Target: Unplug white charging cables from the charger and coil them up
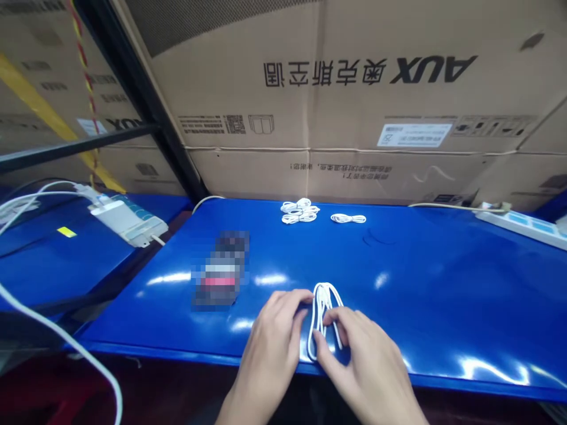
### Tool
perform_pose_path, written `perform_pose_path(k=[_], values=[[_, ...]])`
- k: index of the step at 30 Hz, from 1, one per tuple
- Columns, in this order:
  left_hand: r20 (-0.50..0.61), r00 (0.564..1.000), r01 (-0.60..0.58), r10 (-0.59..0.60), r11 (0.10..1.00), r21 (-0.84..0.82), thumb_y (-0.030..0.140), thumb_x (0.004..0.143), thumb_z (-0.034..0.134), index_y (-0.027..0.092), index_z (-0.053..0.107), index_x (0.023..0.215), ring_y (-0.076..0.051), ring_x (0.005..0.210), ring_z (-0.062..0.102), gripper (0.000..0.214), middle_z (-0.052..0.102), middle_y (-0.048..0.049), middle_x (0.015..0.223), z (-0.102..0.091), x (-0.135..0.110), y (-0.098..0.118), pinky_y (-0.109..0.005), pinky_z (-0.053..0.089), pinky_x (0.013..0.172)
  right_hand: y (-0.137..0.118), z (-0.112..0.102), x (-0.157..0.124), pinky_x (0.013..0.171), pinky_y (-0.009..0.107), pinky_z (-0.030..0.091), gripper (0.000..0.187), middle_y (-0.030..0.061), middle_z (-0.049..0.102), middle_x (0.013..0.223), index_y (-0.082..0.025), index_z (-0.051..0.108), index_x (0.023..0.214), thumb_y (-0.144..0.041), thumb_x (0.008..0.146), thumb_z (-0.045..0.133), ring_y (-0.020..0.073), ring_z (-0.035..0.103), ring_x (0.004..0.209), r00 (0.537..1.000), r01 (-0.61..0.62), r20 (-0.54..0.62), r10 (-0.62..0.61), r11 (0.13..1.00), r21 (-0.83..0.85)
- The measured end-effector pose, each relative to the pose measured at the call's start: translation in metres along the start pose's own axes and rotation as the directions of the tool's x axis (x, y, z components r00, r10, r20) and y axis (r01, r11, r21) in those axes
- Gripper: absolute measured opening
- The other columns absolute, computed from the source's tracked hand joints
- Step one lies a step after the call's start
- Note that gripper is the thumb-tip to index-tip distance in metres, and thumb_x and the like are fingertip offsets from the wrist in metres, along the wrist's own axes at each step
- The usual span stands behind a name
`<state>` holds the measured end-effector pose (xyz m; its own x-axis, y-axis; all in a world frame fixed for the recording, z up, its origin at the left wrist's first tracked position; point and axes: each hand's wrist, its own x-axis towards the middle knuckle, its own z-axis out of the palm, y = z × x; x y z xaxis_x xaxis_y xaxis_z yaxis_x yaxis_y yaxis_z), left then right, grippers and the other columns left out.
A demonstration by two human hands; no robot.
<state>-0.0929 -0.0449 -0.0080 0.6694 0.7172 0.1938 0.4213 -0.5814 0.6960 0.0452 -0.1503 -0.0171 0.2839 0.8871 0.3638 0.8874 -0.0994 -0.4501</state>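
Note:
A looped white cable [322, 321] lies folded into a narrow bundle on the blue table [425, 283], close to its front edge. My right hand [363, 366] pinches the lower part of the bundle between thumb and fingers. My left hand [270, 342] comes in from the left, its fingertips on the upper left side of the loops. Further back, a tangled bunch of white cable [300, 211] and a small tied white cable [348, 218] lie near the table's back edge. The hands hide part of the near bundle.
A pixelated, unreadable object [219, 270] lies on the table left of my hands. A white power strip [520, 224] sits at the right rear. Large printed cardboard boxes [354, 100] stand behind the table. A white plugged-in device [128, 221] with cords rests on a blue surface at left.

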Motion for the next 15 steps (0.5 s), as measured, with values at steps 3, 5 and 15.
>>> perform_pose_path(k=[3, 5, 15], values=[[-0.001, 1.000, 0.021, -0.021, 0.990, 0.137, 0.023, 0.100, 0.048, 0.025, 0.063, 0.104, -0.025, 0.103, 0.061, 0.016, 0.064, -0.0050, 0.108, 0.003, 0.001, 0.005, -0.038, 0.052, 0.084, 0.001, 0.000, 0.001, 0.051, 0.026, 0.041, 0.012, -0.0018, 0.060, 0.063, -0.024, 0.063, 0.093, -0.035, 0.092, 0.061, 0.0189, 0.061, 0.056, 0.997, -0.048, 0.067, 0.045, 0.998, 0.049], [0.026, 1.000, 0.008, -0.013, 0.982, 0.187, 0.027, 0.101, 0.047, 0.026, 0.064, 0.102, -0.025, 0.101, 0.060, 0.017, 0.062, -0.0046, 0.107, 0.002, 0.001, 0.008, -0.038, 0.052, 0.082, 0.003, -0.002, 0.003, 0.050, 0.025, 0.038, 0.007, -0.0042, 0.057, 0.058, -0.025, 0.063, 0.091, -0.032, 0.090, 0.061, 0.0178, 0.059, 0.054, 0.987, -0.102, 0.137, 0.088, 0.990, 0.099], [0.105, 0.994, -0.051, 0.033, 0.982, 0.180, 0.031, 0.098, 0.054, 0.030, 0.062, 0.112, -0.027, 0.108, 0.056, 0.017, 0.057, -0.0055, 0.118, -0.002, -0.001, 0.011, -0.042, 0.050, 0.087, 0.007, -0.017, 0.003, 0.051, 0.023, 0.042, 0.017, -0.0033, 0.057, 0.064, -0.023, 0.053, 0.077, -0.029, 0.093, 0.051, 0.0152, 0.055, 0.056, 0.967, -0.192, 0.225, 0.118, 0.921, 0.338]])
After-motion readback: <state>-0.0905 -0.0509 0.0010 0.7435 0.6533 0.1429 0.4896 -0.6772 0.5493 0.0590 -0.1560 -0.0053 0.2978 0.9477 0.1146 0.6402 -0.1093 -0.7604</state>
